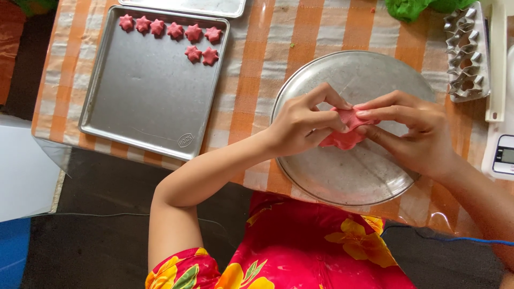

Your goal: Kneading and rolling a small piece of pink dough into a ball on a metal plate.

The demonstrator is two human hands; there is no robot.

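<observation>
Left hand [302, 126]: fingers pinching the pink dough [345, 131] at its left edge.
Right hand [415, 134]: fingers clamping its right edge.
Dough: hanging just above the round metal plate [353, 182].
Handling: seeming soft, light, easily torn; gripping by the edges.
Nearby: star pieces [174, 30] lying on the square tray [144, 101].

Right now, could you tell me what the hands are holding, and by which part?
Both hands, left hand and right hand, pinch one lump of pink dough by its upper edges, above the round metal plate.

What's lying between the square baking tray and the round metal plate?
Only bare orange-checked tablecloth shows between the square tray and the round plate in the head view.
</observation>
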